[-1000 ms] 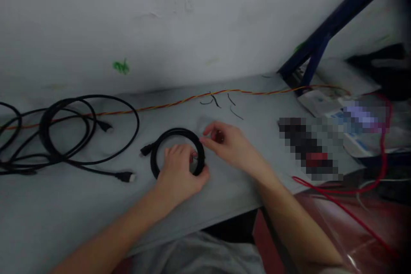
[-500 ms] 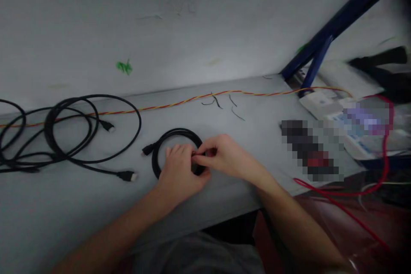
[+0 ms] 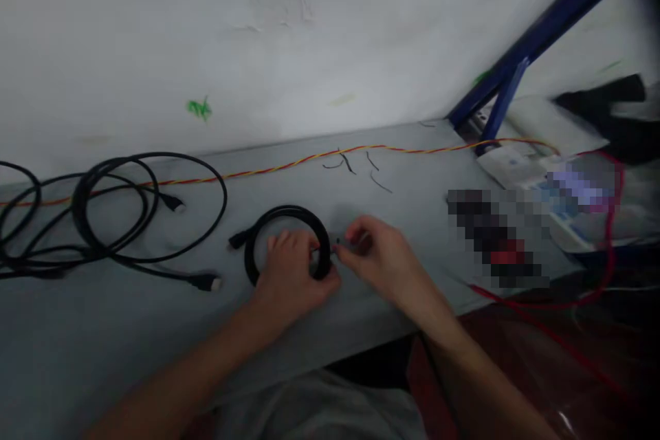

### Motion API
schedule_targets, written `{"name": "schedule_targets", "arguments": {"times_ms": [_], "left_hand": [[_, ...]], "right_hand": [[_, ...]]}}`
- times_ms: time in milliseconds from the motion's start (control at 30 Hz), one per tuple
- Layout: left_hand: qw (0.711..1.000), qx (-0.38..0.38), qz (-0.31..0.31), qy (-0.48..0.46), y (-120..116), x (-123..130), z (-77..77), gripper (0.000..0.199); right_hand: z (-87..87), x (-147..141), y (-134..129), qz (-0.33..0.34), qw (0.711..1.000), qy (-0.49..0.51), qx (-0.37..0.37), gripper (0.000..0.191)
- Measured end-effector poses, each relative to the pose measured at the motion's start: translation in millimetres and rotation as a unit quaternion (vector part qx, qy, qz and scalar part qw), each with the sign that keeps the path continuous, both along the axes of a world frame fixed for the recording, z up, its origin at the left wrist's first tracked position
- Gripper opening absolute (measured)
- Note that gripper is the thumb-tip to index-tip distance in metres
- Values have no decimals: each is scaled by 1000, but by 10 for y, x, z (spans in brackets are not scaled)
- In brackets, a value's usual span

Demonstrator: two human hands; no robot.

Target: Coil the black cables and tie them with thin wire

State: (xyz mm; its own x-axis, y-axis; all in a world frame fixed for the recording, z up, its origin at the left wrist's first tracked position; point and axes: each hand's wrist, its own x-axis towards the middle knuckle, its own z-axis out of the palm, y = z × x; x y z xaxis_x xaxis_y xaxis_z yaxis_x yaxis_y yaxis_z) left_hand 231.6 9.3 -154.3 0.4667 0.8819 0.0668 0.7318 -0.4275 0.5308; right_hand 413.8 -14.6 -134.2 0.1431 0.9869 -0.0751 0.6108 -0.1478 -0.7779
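Note:
A black cable (image 3: 324, 237) lies wound into a tight coil on the grey table, one plug (image 3: 238, 240) sticking out at its left. My left hand (image 3: 289, 271) is closed over the near side of the coil, thumb at the lower right and fingers inside the ring. Just off the coil's right side is my right hand (image 3: 379, 251), its thumb and fingertips brought near each other. A tiny dark piece shows by those fingertips, too small and blurred to name.
Loosely looped black cables (image 3: 149, 258) with plugs lie at the left. A twisted red-yellow wire (image 3: 289, 166) runs along the wall. Several short black wire pieces (image 3: 346, 163) lie behind the coil. To the right are a red cable (image 3: 611, 247), plastic bags (image 3: 557, 220) and a blue metal frame (image 3: 541, 34).
My right hand has moved from inside the coil's ring to just outside its right edge. My left hand stays on the coil.

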Motion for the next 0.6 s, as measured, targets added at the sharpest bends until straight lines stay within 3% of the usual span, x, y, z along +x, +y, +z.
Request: {"name": "schedule_targets", "arguments": {"times_ms": [67, 167, 233, 433, 600], "left_hand": [[1000, 8, -5, 4, 2, -1, -8, 24], [1000, 22, -6, 19, 4, -1, -25, 24], [999, 32, -4, 24, 4, 2, -32, 25], [998, 46, -13, 37, -4, 11, -20, 24], [997, 51, -24, 46, -1, 11, -10, 23]], "right_hand": [[-3, 26, -15, 47, 998, 8, 30, 26], [-14, 94, -12, 116, 992, 37, 24, 17], [-26, 147, -16, 132, 989, 71, 6, 13], [-45, 261, -47, 155, 971, 157, -95, 29], [-38, 309, -13, 190, 951, 202, -136, 36]]}}
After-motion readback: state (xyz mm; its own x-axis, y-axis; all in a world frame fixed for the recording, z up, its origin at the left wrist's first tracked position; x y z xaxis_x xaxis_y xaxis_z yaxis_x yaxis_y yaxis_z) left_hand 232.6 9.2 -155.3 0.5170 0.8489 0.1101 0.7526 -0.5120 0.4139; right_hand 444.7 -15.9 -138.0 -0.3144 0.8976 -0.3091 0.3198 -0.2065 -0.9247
